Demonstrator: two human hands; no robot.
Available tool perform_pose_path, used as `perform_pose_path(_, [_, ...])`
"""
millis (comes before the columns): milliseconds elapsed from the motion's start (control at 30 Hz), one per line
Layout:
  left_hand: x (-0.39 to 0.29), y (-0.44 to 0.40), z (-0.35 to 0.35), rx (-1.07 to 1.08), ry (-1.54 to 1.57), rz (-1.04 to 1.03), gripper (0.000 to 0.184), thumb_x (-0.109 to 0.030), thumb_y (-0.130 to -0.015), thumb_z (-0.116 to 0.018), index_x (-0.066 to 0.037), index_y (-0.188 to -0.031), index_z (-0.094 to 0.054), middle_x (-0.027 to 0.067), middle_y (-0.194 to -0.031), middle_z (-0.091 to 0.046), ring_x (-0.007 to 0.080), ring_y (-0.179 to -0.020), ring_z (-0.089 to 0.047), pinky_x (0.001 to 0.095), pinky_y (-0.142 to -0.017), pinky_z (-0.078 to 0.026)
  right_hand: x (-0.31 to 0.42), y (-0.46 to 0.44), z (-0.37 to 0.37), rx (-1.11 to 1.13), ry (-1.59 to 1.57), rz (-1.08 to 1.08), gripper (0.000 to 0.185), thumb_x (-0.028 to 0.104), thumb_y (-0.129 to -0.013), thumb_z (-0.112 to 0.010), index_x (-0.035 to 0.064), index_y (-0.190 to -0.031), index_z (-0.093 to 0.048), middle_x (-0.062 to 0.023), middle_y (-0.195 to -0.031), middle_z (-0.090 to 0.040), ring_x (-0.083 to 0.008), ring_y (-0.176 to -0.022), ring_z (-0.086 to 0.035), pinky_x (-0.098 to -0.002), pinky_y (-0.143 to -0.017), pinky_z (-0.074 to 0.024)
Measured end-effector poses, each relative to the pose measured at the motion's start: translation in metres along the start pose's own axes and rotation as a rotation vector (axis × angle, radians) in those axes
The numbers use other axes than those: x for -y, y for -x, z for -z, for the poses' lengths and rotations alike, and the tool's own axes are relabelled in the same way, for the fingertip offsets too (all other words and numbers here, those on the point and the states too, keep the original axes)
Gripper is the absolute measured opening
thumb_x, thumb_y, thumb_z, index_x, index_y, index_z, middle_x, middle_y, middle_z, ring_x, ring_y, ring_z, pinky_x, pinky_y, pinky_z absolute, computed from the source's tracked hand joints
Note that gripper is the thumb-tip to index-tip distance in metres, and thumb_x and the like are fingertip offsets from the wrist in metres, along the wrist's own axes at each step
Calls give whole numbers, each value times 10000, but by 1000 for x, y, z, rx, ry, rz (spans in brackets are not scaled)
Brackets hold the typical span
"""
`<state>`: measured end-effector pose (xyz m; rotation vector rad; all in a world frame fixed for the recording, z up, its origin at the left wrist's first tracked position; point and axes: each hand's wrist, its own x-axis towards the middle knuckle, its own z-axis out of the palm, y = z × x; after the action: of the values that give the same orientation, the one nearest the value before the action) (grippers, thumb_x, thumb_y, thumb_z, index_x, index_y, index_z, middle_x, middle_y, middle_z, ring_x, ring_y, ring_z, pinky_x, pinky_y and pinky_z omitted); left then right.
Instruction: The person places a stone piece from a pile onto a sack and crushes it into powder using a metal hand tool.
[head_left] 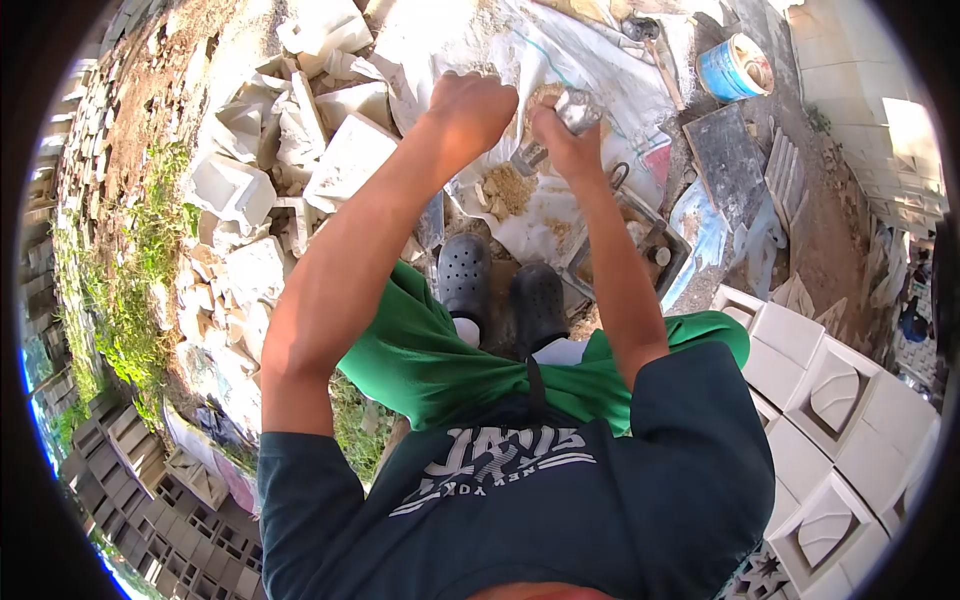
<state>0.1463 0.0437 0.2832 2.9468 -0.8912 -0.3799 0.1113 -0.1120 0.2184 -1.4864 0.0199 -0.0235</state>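
My left hand (473, 110) is closed in a fist over the bright white sheet (410, 60), its fingers curled away from view. Whatever it holds, if anything, stays hidden. Close to its right, my right hand (572, 148) is closed around a shiny silver object (579, 110) that looks like metal; its exact kind is unclear. Below and between the hands lies a heap of tan, sand-like material (508, 190) on the sheet. My dark clogs (464, 275) are just nearer to me than this heap.
Broken white block pieces (352, 160) pile up on the left. A dark-rimmed tray (672, 268) lies by my right forearm. Farther right are a blue bucket (735, 68) and a dark board (727, 165). Pale hollow blocks (835, 395) are stacked at lower right.
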Motion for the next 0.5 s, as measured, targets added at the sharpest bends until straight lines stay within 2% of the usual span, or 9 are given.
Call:
perform_pose_path(67, [4,-1,4,11,-12,11,196,2,-767,-550,-60,-950,-581,99,-947,-639,263,-962,-615,415,-789,-492,-71,-5,4,-8,16,42,156,147,-798,-651,54,-688,-590,52,-576,-511,-37,-502,-433,-249,-459,-336])
perform_pose_path(100, [2,1,3,31,-11,21,203,4,-765,-553,-60,-956,-580,99,-949,-639,261,-964,-614,413,-791,-492,-75,-1,0,-17,38,69,172,147,-798,-649,60,-668,-578,59,-567,-492,-34,-498,-414,-255,-452,-321])
perform_pose_path(200, [2,6,-4,45,-17,15,212,-5,-760,-569,-64,-964,-581,97,-934,-636,265,-957,-614,409,-789,-490,-70,2,7,28,82,-6,185,144,-803,-643,67,-654,-566,66,-557,-472,-32,-491,-391,-262,-445,-304])
perform_pose_path(300, [6,3,3,48,-6,36,207,-11,-761,-574,-65,-961,-581,97,-938,-632,270,-955,-614,409,-787,-489,-22,3,7,55,43,-81,158,134,-810,-636,63,-681,-580,60,-560,-490,-35,-485,-417,-247,-450,-321])
perform_pose_path(400, [5,7,-5,50,-2,36,200,-13,-764,-572,-63,-957,-579,98,-945,-630,274,-954,-614,411,-782,-488,17,15,5,44,-127,-8,132,110,-817,-634,58,-703,-591,42,-592,-527,-34,-501,-446,-231,-460,-348])
perform_pose_path(433, [6,6,-3,26,-9,22,198,-13,-764,-571,-63,-956,-577,99,-948,-628,276,-952,-615,412,-779,-488,7,13,4,59,-130,-5,132,110,-817,-634,58,-703,-591,42,-592,-527,-34,-501,-446,-231,-460,-348])
perform_pose_path(500, [7,2,1,61,-15,37,216,-13,-765,-565,-63,-975,-577,99,-951,-628,276,-953,-615,415,-785,-486,-39,19,8,79,-128,150,146,89,-830,-614,67,-690,-580,57,-601,-521,-23,-520,-445,-229,-470,-349])
